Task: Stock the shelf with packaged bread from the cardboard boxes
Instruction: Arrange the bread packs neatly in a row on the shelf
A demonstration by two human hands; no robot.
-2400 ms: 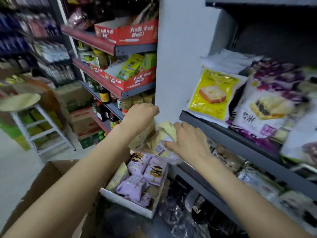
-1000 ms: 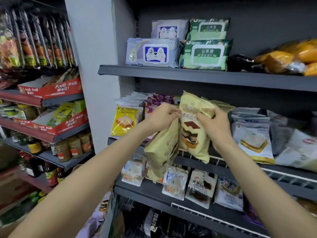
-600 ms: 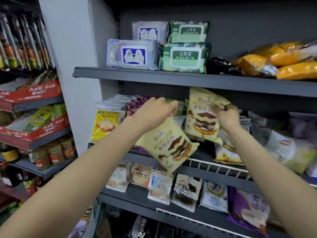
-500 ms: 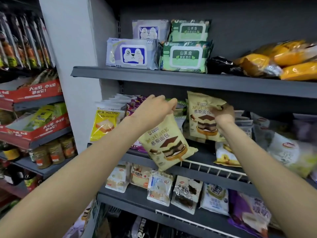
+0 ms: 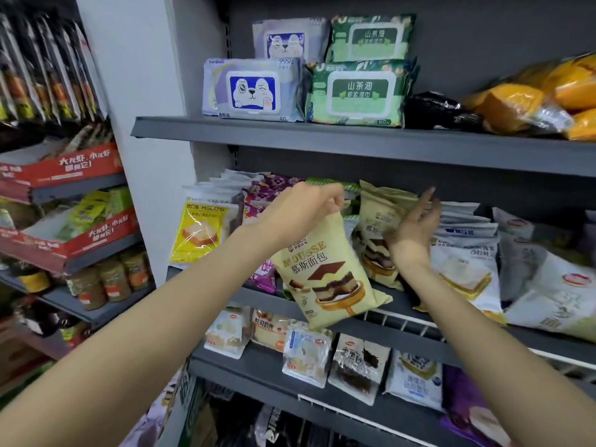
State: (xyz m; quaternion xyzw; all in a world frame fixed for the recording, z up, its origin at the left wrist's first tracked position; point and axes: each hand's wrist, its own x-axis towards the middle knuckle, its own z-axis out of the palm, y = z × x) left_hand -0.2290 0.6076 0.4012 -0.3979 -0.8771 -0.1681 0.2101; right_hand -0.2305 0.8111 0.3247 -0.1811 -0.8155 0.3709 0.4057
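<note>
My left hand (image 5: 303, 214) pinches a mousse bag (image 5: 329, 272) by its top before the middle shelf (image 5: 419, 321), my right hand (image 5: 411, 227) lies open-fingered against a second bag (image 5: 375, 221) standing there.

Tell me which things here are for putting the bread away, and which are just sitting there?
For the job:
- left hand, pinching a mousse bread packet
- right hand, fingers spread, against a second mousse packet standing on the middle shelf

Just there:
- wet wipe packs
- jars
- red display boxes
</note>
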